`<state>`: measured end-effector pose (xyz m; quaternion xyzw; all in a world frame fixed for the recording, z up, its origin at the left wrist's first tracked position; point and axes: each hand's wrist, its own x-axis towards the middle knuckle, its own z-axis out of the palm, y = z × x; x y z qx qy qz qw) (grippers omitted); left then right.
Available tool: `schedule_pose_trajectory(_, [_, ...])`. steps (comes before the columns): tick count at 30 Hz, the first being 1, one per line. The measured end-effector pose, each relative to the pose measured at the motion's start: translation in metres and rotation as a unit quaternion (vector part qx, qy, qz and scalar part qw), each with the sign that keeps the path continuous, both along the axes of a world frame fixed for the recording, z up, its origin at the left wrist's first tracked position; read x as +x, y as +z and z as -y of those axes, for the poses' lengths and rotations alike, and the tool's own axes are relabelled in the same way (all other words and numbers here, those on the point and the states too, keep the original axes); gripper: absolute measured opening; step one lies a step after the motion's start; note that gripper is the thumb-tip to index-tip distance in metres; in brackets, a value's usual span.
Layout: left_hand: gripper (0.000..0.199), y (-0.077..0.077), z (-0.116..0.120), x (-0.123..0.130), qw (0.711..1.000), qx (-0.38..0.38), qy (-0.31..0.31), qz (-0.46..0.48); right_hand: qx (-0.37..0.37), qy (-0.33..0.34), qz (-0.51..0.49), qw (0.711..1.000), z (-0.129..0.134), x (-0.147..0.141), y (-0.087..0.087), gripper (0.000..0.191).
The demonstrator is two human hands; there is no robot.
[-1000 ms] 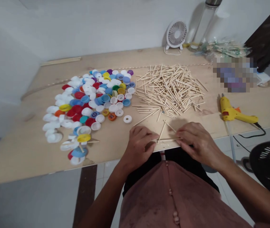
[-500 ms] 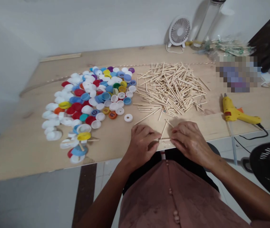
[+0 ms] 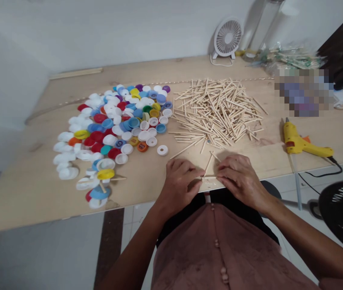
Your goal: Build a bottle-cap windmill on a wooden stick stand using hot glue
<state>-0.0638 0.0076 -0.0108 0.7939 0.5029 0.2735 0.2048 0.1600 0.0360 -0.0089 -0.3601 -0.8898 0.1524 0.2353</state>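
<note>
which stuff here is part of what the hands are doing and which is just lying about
Likely part of it:
sticks between the left hand and right hand
loose stick pile
yellow glue gun, perhaps

Apparently lying about:
white fan
plastic-wrapped bundle
bottle caps, though they may belong too

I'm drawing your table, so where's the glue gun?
In the head view, the glue gun lies on the right of the table, right of the stick pile and the right hand.

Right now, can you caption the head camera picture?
Left hand and right hand hold a stick near a stick pile and colorful caps.
</note>
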Motion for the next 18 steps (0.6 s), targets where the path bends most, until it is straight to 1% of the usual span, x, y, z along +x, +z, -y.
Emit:
schedule_pose_trajectory(5, [0.021,0.0,-0.0002,0.0001,1.0,-0.001,0.0,-0.004,-0.002,0.002,-0.017,1.0,-0.0007,0.001,-0.0021,0.01])
schedule_pose_trajectory(18, [0.02,-0.0008,-0.0005,0.0,1.0,0.004,-0.001,-0.004,0.008,0.013,-0.017,1.0,-0.0014,0.0007,-0.0031,0.008])
